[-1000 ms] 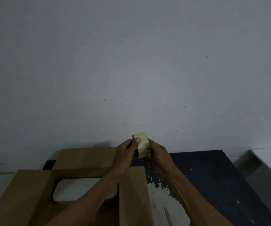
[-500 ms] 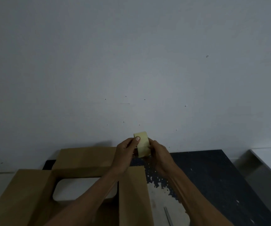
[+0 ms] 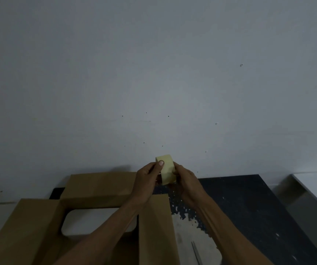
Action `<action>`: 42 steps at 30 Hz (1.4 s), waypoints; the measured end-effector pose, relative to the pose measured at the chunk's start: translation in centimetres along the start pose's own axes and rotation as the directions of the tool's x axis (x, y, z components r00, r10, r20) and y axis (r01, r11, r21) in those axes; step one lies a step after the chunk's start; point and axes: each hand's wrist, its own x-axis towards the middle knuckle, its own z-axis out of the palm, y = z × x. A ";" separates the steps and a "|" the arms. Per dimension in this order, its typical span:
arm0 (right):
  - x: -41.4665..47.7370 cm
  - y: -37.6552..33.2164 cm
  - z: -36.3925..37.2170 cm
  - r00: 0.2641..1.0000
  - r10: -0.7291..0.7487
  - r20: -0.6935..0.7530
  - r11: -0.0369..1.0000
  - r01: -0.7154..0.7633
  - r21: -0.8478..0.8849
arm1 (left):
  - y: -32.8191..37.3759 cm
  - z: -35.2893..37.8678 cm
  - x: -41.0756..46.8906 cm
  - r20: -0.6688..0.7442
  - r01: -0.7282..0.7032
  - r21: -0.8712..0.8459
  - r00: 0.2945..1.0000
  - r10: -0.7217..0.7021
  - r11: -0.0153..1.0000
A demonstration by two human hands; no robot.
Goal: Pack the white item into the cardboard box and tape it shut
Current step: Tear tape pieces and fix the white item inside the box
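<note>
At the lower left the cardboard box [image 3: 29,230] sits with its flaps spread open, one out to the left, one leaning back toward the wall [image 3: 154,73], one to the right. Inside it, in the opening between those flaps, lies the white item [image 3: 89,220], a flat pale shape with rounded corners; the left forearm crosses over its right end.

Above the box's right flap, the left hand [image 3: 146,180] grips a pale yellow tape roll [image 3: 166,169], thumb pressed on the roll's upper left edge, nail showing, the other fingers curled behind. The roll is held in the air, edge-on and slightly tilted, just in front of the base of the wall. The right hand [image 3: 186,180] holds the roll's right side, its fingers wrapped round the lower part.

Below the right hand, the dark tabletop [image 3: 249,207] carries a pale patch [image 3: 192,236] with a speckled fringe. On it, near the bottom edge, lies a thin grey object [image 3: 196,253], possibly scissor blades, though the dim light leaves that unsure. At the far right a white ledge [image 3: 316,184] stands beside the tabletop.
</note>
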 end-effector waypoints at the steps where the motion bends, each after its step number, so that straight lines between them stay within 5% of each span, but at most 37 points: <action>1: 0.0 0.0 0.0 1.000 0.006 0.002 1.000 -0.006 -0.001 | 0.0 0.0 0.0 0.001 0.002 -0.002 1.000 -0.002 1.000; 26: 0.4 0.2 -0.9 0.990 0.022 0.137 0.997 -0.031 0.069 | 0.2 -0.2 0.4 0.002 0.058 -0.023 0.998 -0.058 0.998; 36: 1.1 0.9 -1.4 0.989 -0.012 0.148 0.999 0.019 -0.041 | 0.0 -0.4 0.5 0.009 0.185 -0.194 0.982 -0.187 0.963; 39: 0.9 0.9 -1.5 0.992 -0.060 0.113 0.968 0.086 -0.237 | 0.1 -0.7 0.9 0.022 0.241 -0.288 0.969 -0.246 0.927; 42: 1.1 1.2 -1.5 0.989 -0.103 0.108 0.913 0.137 -0.384 | 0.0 -1.1 1.4 -0.046 0.202 -0.014 0.978 -0.202 0.979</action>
